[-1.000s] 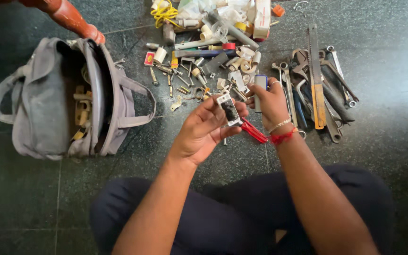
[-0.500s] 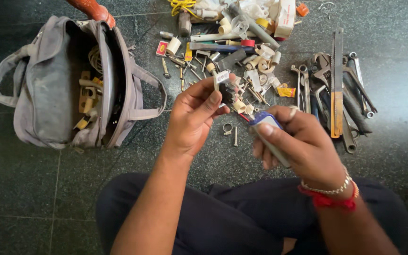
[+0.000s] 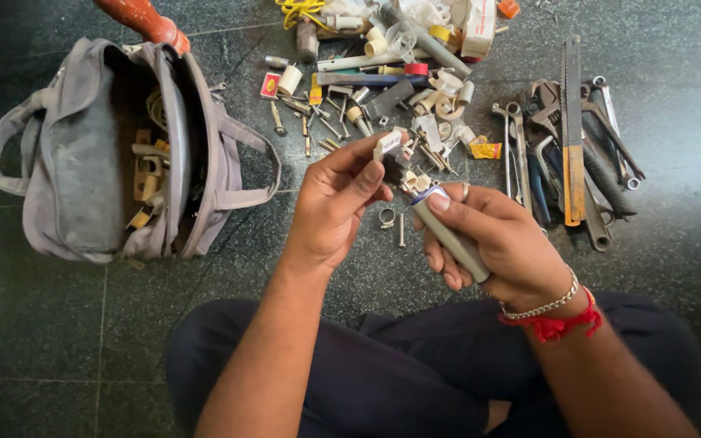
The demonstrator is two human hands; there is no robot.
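Dark polished stone floor (image 3: pixel 58 341) carries everything, with the person sitting cross-legged at the near edge. At far left lies an open grey tool bag (image 3: pixel 83 162), well apart from the hands; at far right a row of wrenches and a saw (image 3: pixel 571 138) lies with long axes running near to far; between them, at the far middle, is a scatter of pale pipe fittings and screws (image 3: pixel 383 89). Both hands meet over the near edge of that scatter. The right hand (image 3: pixel 496 243) is closed around a grey-handled tool (image 3: pixel 452 239), its long axis slanting from near right up to far left, so its tip points towards the other hand. The left hand (image 3: pixel 338 199) pinches a small white-and-dark fitting (image 3: pixel 389 150) between thumb and fingertips, just beyond the tool's tip; whether the two touch I cannot tell. The fitting looks blocky, white on its far-left side, darker on the right. A loose ring and a screw (image 3: pixel 395 221) lie on the floor just below.
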